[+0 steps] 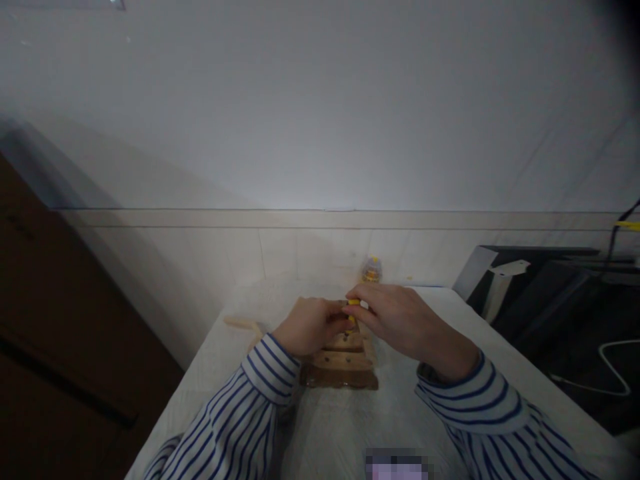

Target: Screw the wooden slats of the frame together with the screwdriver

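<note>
A wooden board with holes [345, 368] lies on a white-covered table [400, 413] in front of me. Both hands meet above its far end. My left hand [307, 325] is curled, its fingers closed near a small yellow piece [354, 303]. My right hand [400, 319] pinches that yellow piece from the right side. Both sleeves are white with blue stripes. What lies under the hands on the board is hidden.
A small jar with coloured contents [371, 269] stands at the table's far edge near the wall. A pale wooden stick [243, 323] lies left of the board. Dark furniture [540, 280] and a white cable [615, 373] sit to the right; a brown door [60, 320] to the left.
</note>
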{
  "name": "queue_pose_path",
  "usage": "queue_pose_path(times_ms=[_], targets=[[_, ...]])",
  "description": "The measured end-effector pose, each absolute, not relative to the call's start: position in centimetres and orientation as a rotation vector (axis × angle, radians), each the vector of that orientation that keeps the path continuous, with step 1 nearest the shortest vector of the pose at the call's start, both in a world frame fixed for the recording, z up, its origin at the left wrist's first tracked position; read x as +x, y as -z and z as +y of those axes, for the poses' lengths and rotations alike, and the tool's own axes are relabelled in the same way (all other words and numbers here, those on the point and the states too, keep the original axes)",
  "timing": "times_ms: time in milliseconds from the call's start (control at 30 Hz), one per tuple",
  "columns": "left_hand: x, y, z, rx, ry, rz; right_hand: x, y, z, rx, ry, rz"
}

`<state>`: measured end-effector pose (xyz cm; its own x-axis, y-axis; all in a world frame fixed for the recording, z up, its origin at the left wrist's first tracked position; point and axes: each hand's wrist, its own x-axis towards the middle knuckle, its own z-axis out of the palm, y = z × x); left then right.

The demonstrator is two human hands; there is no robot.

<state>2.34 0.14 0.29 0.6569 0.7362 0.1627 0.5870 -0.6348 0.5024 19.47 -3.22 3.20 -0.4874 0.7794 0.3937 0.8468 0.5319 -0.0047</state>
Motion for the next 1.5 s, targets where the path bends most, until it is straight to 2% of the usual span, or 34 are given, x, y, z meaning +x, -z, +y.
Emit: queue_pose_path(times_ms=[467, 1500], targets=[[2.20, 0.23, 0.33, 2.456, -0.543, 1.022, 19.85, -2.88, -3.15, -1.226, 0.080, -2.399], [2.42, 0.22, 0.28, 2.545, -0.498, 1.032, 19.86, -3.02, -2.97, -1.362, 0.151, -2.430]])
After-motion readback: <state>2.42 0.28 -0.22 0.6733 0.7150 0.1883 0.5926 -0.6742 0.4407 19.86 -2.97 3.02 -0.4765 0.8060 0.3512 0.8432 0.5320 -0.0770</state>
